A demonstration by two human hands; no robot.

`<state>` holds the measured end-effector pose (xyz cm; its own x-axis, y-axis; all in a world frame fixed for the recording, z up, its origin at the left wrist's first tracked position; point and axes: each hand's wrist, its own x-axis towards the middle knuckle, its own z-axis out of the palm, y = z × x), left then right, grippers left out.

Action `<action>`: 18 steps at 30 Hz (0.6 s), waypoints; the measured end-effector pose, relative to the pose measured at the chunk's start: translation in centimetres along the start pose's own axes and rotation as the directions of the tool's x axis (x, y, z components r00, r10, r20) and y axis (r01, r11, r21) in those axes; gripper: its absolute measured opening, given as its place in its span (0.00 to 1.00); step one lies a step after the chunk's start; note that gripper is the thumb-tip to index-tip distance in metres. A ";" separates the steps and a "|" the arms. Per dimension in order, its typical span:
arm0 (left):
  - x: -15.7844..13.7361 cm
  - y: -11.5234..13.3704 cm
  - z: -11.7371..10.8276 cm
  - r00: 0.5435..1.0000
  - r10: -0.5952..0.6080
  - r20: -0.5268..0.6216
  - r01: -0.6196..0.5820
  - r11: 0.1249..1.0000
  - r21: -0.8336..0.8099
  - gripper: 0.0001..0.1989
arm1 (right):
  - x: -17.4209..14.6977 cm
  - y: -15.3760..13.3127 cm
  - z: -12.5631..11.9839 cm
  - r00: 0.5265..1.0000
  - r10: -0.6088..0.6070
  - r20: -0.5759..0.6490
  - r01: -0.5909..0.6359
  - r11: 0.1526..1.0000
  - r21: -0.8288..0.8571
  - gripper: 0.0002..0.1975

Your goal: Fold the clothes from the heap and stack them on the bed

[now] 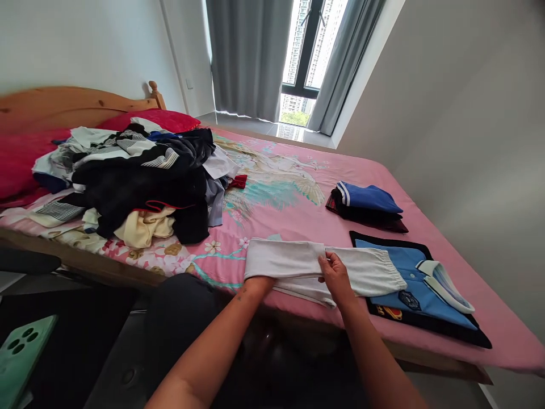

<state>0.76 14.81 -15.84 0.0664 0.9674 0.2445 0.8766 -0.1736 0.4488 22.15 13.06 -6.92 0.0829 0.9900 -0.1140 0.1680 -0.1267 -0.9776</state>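
Note:
A pair of light grey trousers lies folded in a long strip near the bed's front edge. Its gathered elastic end rests over a light blue polo shirt with a white collar. My right hand pinches the folded layer of the trousers between thumb and fingers, about midway along. My left hand is tucked under the folded left end of the cloth, so its fingers are hidden. Beneath the polo shirt lies a black garment.
A tangled clothes heap covers the bed's left side, beside red pillows. Behind the polo shirt sits a small folded stack, blue on top. The pink bedsheet spreads between them. A green phone is at lower left.

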 end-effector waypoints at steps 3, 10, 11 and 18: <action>-0.1 0.2 -0.2 0.996 0.034 0.077 -0.034 0.999 -0.005 0.25 | -0.4 -2.4 0.5 0.997 -0.066 -0.030 0.067 0.997 0.048 0.23; 0.0 -0.1 -0.7 0.991 0.040 0.125 -0.038 0.999 -0.015 0.25 | 0.0 -3.0 0.9 0.998 -0.068 -0.016 0.068 0.998 0.013 0.22; 0.0 0.0 -0.7 0.991 0.038 0.131 -0.036 0.999 -0.016 0.25 | 0.1 -2.3 0.7 0.998 -0.051 -0.028 0.051 0.999 -0.003 0.22; 0.0 1.0 -1.1 0.976 -0.026 0.218 0.030 0.999 -0.016 0.20 | 1.0 3.9 -0.5 0.998 -0.011 -0.069 -0.012 0.943 -0.332 0.19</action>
<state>1.06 14.46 -14.42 0.1460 0.9885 0.0397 0.8704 -0.1474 0.4697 23.37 13.55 -10.80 0.1489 0.9847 -0.0906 0.4835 -0.1524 -0.8620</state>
